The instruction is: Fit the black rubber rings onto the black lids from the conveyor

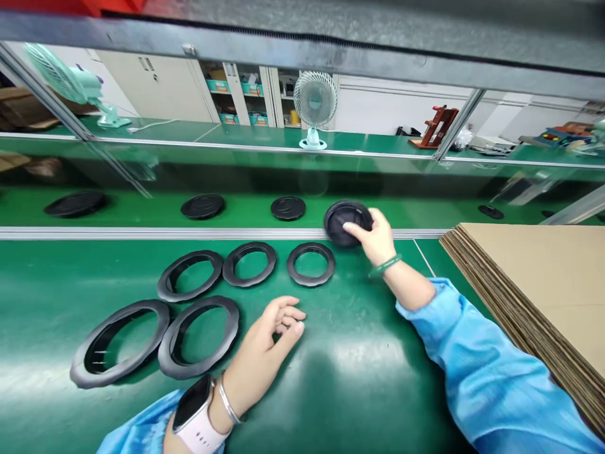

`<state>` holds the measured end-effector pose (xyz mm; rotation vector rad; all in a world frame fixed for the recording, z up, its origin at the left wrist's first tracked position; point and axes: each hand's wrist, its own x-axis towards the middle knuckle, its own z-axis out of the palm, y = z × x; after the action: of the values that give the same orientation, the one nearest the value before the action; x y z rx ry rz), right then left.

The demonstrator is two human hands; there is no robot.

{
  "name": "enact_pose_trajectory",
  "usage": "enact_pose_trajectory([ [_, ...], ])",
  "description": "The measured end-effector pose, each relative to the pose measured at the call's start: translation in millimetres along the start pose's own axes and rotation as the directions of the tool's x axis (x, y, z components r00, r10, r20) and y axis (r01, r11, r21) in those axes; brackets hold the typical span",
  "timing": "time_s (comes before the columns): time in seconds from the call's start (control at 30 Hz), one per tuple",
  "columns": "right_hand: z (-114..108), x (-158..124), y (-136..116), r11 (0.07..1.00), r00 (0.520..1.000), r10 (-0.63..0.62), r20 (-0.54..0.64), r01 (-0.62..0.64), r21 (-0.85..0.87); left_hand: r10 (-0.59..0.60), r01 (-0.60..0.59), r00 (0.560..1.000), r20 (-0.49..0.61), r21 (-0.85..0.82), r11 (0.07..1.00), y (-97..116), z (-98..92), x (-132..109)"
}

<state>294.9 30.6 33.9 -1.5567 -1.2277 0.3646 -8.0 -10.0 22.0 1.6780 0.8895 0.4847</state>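
a round black disc and five charcoal-black open rings contrast with a glossy deep-green tabletop; sky-blue fabric sleeves offset plain tan rectangular cardboard sheets.

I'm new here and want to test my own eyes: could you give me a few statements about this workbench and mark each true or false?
1. The right hand holds a round black disc. True.
2. The left hand grips a ring. False: its fingers hold nothing.
3. Five black rings lie on the near green surface. True.
4. The cardboard stack is on the left. False: it lies on the right.
5. The watch is on the right wrist. False: it is on the left one.
6. A green bracelet circles the right wrist. True.
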Motion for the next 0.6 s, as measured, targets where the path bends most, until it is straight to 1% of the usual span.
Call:
enact_pose_trajectory([
  [0.03,-8,17,11,0.972,0.999,-0.04,-0.03,0.032,-0.231,0.02,-0.02,1.0,-0.003,0.072,0.997,0,1.9,0],
  [0.07,-15,32,22,0.909,0.999,-0.042,0.009,0.042,-0.415,0.046,-0.045,0.999,-0.006,0.152,0.987,-1,3.8,-1],
  [0.13,-21,51,43,0.824,0.996,0.012,0.086,0.039,-0.565,0.121,-0.115,0.993,0.003,0.323,0.939,-1,7.2,-2],
  [0.2,-18,56,59,0.795,0.991,0.054,0.125,0.033,-0.606,0.217,-0.201,0.976,0.027,0.5,0.842,-1,11.1,-2],
  [0.27,-9,52,68,0.76,0.984,0.064,0.164,0.058,-0.648,0.308,-0.281,0.949,0.074,0.647,0.709,1,16.0,2],
  [0.33,0,45,70,0.727,0.972,0.068,0.227,0.108,-0.679,0.351,-0.313,0.93,0.112,0.742,0.592,4,21.3,12],
  [0.37,4,42,70,0.712,0.963,0.076,0.26,0.131,-0.69,0.354,-0.313,0.927,0.121,0.77,0.556,5,23.6,19],
  [0.43,8,36,69,0.686,0.946,0.099,0.31,0.161,-0.71,0.338,-0.288,0.935,0.111,0.794,0.535,6,26.7,31],
  [0.5,10,34,68,0.669,0.933,0.112,0.343,0.185,-0.72,0.317,-0.252,0.945,0.078,0.79,0.559,6,27.3,36],
  [0.53,10,33,67,0.666,0.925,0.111,0.363,0.202,-0.718,0.309,-0.251,0.948,0.075,0.776,0.579,5,26.7,35],
  [0.6,9,32,65,0.668,0.907,0.101,0.409,0.243,-0.703,0.316,-0.31,0.94,0.129,0.709,0.633,2,24.2,27],
])
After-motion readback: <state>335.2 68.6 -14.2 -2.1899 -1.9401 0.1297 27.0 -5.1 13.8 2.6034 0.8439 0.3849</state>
